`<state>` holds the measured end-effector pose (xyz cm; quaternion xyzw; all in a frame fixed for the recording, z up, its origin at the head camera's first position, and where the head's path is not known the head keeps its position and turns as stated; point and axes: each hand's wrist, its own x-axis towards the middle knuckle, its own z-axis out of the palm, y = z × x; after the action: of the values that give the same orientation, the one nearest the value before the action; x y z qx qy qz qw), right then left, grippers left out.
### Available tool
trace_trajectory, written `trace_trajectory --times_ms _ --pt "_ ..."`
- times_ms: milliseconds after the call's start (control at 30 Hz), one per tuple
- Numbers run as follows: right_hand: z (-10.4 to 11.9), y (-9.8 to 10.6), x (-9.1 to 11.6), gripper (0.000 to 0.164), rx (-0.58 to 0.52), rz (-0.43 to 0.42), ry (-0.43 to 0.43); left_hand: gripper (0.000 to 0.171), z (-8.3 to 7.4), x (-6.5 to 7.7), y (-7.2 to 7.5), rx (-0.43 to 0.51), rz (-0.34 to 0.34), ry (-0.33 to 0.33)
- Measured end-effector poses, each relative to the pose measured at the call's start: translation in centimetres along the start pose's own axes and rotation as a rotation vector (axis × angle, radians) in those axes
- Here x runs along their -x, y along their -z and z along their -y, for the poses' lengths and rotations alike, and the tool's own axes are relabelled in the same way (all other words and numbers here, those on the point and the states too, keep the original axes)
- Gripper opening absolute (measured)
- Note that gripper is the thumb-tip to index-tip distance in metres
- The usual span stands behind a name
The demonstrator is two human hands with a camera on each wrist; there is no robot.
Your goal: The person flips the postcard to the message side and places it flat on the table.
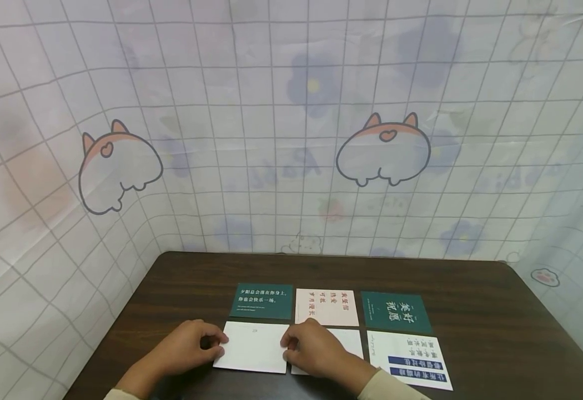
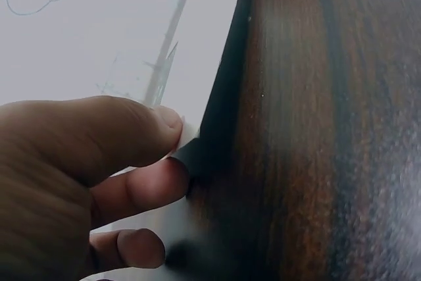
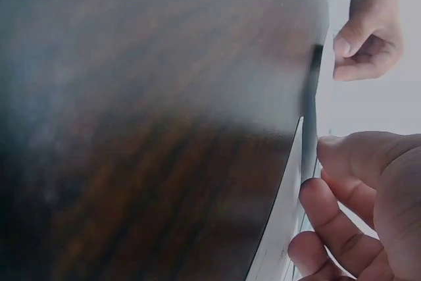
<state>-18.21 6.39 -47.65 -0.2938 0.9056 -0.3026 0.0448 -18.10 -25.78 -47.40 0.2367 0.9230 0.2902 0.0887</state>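
A white card [image 1: 254, 350] is held between the two hands, its near-left side pinched by the left hand [image 1: 189, 345] and its other side pinched by the right hand [image 1: 313, 347]. Another white card [image 1: 350, 340] is partly hidden under the right hand. Just past that hand, a card with red writing [image 1: 326, 307] can be seen.
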Motion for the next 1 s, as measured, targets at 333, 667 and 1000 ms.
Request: trace_trajectory --times_ms 333,667,1000 --pt "0.12 -0.19 -0.11 0.010 0.091 0.018 0.000 0.013 -0.43 0.03 0.18 -0.073 -0.016 -0.025" --pt "0.31 -0.19 -0.22 0.012 0.114 0.041 0.008 0.005 -0.23 0.10 -0.02 -0.084 -0.030 -0.041" --pt "0.53 -0.15 -0.06 0.011 0.112 0.049 -0.003 0.003 -0.33 0.45 -0.10 -0.163 -0.055 -0.109"
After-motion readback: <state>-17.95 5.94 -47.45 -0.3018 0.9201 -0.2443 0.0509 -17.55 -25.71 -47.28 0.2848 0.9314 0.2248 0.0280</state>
